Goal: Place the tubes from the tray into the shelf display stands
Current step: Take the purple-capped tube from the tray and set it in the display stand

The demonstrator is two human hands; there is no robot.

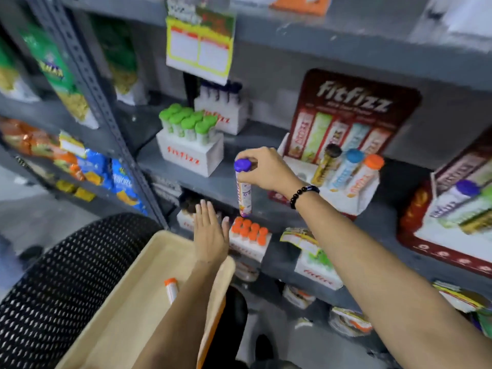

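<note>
So my right hand (pixel 262 169) has a purple-capped tube (pixel 243 187) pinched up near the cap, fingers wrapped around the top, tube hanging pretty much upright in front of the edge of the grey shelf (pixel 213 182). There's a black bead bracelet (pixel 302 194) on that wrist. My left hand (pixel 210 233) is flat and spread, fingers out, holding nothing, hovering over the far end of the tan tray (pixel 127 302). One tube with an orange cap (pixel 171 288) is lying in the tray, partly tucked behind my left forearm.

Just below the purple tube, one shelf down, there's a white stand full of orange-capped tubes (pixel 250 237). Up on the shelf to the left of my right hand sits a white stand with green-capped tubes (pixel 190 145), and behind it another white stand with dark blue caps (pixel 222 105).

To the right of my hand is the red display stand (pixel 346 121) with three tubes standing in it: a dark cap, a blue cap and an orange cap. Another red stand (pixel 452 209) sits further right with a purple-capped tube in it. The whole picture's kinda blurry. Snack bags (pixel 87 166) fill the shelves way off to the left.
</note>
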